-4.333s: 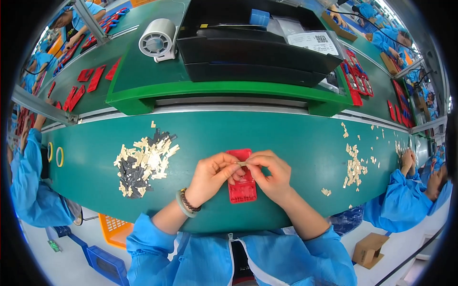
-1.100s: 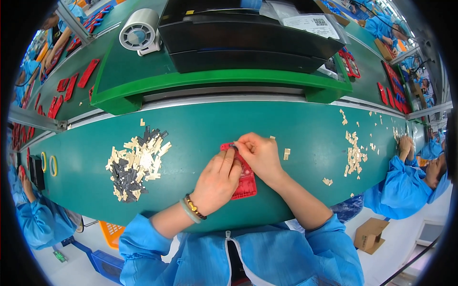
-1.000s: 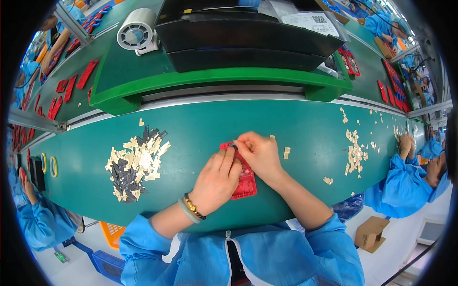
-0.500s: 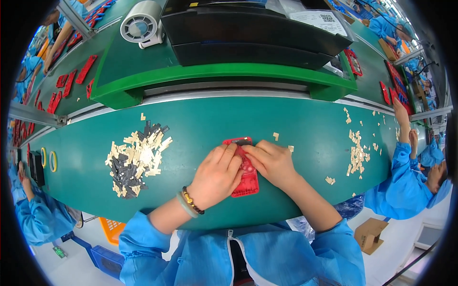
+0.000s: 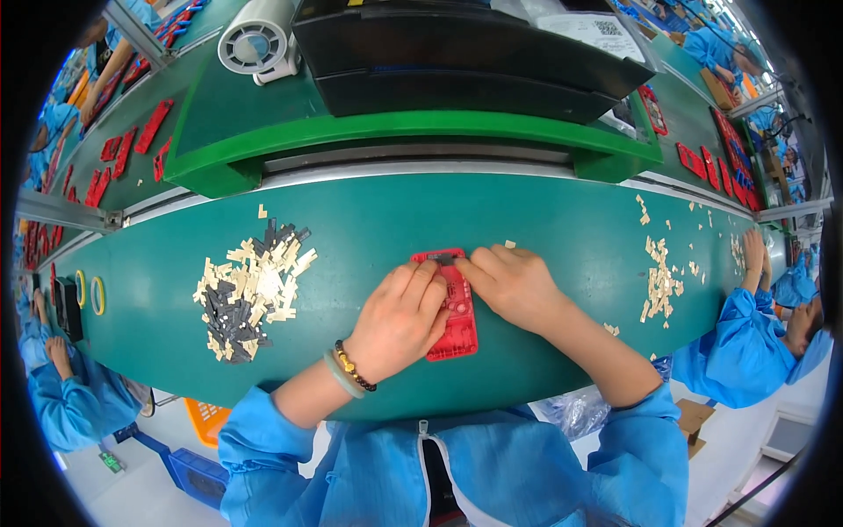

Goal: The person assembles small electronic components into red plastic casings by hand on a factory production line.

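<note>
1. Shell of rectangular red plastic (image 5: 456, 337) lies inside the near edge of the green surface (image 5: 369, 215).
2. Left hand (image 5: 397, 314) lies over it, right hand (image 5: 514, 285) touches its flat dark strip (image 5: 442, 258); grips unclear.
3. Uneven pressure could skew the strip.

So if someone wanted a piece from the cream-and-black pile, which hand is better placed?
Probably the left hand: it is nearer the pile, which lies on that side. The right hand, at the far side of the red casing, would have to cross over.
</note>
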